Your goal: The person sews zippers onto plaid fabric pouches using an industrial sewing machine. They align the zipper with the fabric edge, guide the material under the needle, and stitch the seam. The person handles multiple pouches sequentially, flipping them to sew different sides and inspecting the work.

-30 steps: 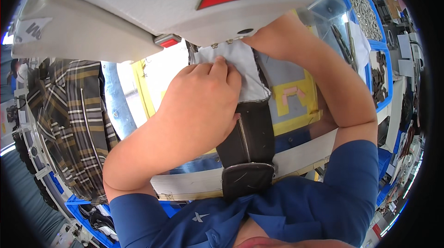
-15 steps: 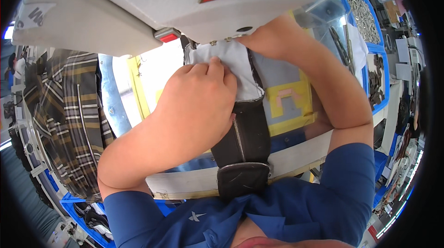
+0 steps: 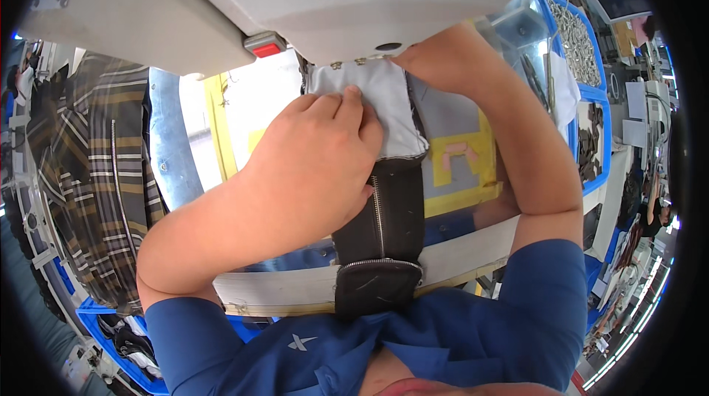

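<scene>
A black fabric piece (image 3: pixel 399 207) with a metal zipper and a pale grey lining (image 3: pixel 395 111) lies under the white sewing machine head (image 3: pixel 295 8). Its near end, crossed by a curved zipper, hangs over the table's front edge against my shirt. My left hand (image 3: pixel 325 137) presses on the lining, fingers laid forward on it and thumb apart beside the zipper. Past the lining's far right corner, my right hand (image 3: pixel 436 60) reaches behind the machine head, which hides its fingertips. The needle area is hidden too.
Plaid fabric (image 3: pixel 88 189) with a long zipper is piled at the left. Yellow tape (image 3: pixel 465 200) marks the metal work surface. Blue bins (image 3: pixel 602 137) with small metal parts stand at the right, beside tweezers-like tools (image 3: pixel 538 82). Another blue bin (image 3: pixel 96 322) sits low at the left.
The whole view has shifted slightly. My hands and the fabric piece keep nearly the same places relative to the machine, with no clear change of hold.
</scene>
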